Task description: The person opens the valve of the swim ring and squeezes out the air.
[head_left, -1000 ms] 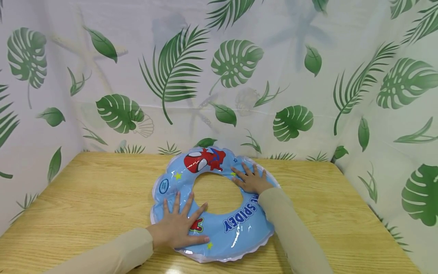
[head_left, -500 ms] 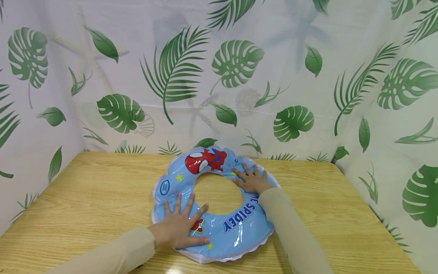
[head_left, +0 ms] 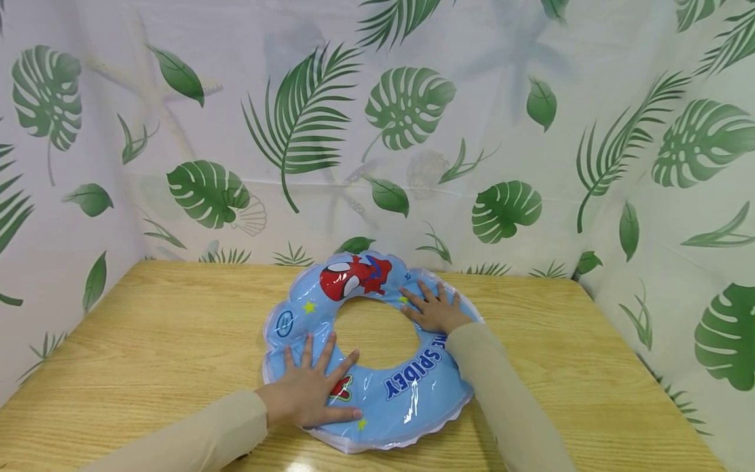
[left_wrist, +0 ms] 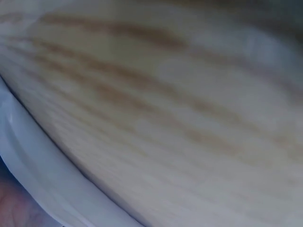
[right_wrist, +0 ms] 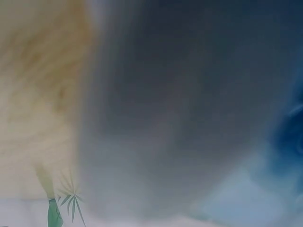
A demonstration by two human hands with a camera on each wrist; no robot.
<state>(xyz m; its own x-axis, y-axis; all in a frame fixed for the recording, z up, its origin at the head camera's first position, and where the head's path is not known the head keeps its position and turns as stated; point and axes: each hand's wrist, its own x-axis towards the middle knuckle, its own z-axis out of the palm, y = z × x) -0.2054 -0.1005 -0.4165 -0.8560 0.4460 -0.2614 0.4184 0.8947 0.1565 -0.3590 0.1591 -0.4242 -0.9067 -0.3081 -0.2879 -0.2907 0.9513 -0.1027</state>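
A blue inflatable swim ring (head_left: 389,406) lies on the wooden table, printed with a red masked figure, yellow stars and the word SPIDEY. Its outline is scalloped and partly wrinkled. My left hand (head_left: 309,392) rests flat on the ring's near left part, fingers spread. On the ring's far right part lies my right hand (head_left: 435,311), its fingers spread and straight. The left wrist view holds mostly blurred wood grain, with a pale edge (left_wrist: 52,175) and a bit of skin at lower left. A large grey blur fills much of the right wrist view.
The wooden table (head_left: 177,314) reaches back to a white curtain (head_left: 436,39) printed with green leaves, which also hangs along the left and right sides. Bare wood shows through the ring's centre hole.
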